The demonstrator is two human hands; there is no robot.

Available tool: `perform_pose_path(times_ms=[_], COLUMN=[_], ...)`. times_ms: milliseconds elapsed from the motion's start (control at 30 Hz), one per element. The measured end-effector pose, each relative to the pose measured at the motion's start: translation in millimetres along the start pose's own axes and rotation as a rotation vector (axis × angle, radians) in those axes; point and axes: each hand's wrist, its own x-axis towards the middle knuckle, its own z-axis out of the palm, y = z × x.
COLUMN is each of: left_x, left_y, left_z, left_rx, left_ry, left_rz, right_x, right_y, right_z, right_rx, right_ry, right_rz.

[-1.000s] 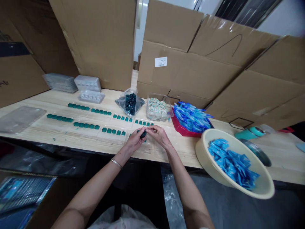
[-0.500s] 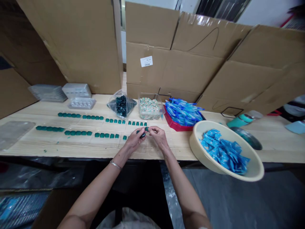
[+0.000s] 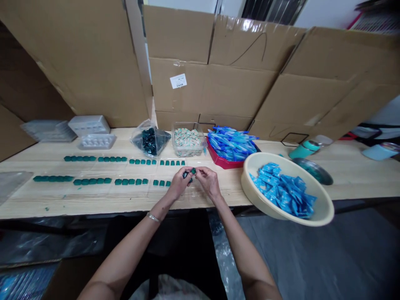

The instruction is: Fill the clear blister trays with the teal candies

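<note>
My left hand (image 3: 179,184) is closed around several dark green gem-like pieces (image 3: 185,174), partly hidden by its fingers. Close beside it, my right hand (image 3: 207,182) pinches a small green piece (image 3: 193,171) at the fingertips. The left fingertips meet that piece too, or nearly so; I cannot tell which. Similar green pieces lie on the table in a back row (image 3: 143,161) and a front row (image 3: 131,181), in groups on thin clear plastic sheets. The front row ends beside my left hand.
Behind the hands stand a bag of dark green pieces (image 3: 150,141), a clear tub of small pale pieces (image 3: 188,139) and a red tray (image 3: 215,157) of blue pen-like sticks. A cream basin (image 3: 246,183) with blue packets overhangs the table edge at right. Clear plastic trays (image 3: 89,125) sit back left.
The view has turned slightly right, so the table's things appear further left. My hands have come closer together at the green piece, and more of the front row shows beside my left hand.
</note>
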Motion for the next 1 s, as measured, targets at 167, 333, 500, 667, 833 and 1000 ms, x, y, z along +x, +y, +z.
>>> perform_pose_path(times_ms=[167, 333, 500, 667, 833, 1000], left_x=[2, 2, 0, -11, -26, -35], left_y=[-4, -7, -13, -5, 9, 16], left_z=[3.6, 1.0, 0.7, -7.5, -26.7, -38.1], left_rx=[-0.082, 0.012, 0.127, -0.216, -0.614, -0.756], left_ry=[-0.026, -0.012, 0.078, 0.045, 0.020, 0.056], left_rz=[-0.089, -0.040, 0.026, -0.271, -0.450, -0.494], right_x=[-7, -13, -9, 10, 33, 37], right_y=[-3, -2, 5, 8, 26, 42], right_z=[-4, -6, -10, -23, -33, -21], right_rx=[-0.047, 0.010, 0.151, 0.061, -0.192, -0.306], right_ry=[0.003, -0.040, -0.129, -0.013, -0.040, -0.251], right_rz=[-0.039, 0.062, 0.241, 0.150, -0.049, -0.226])
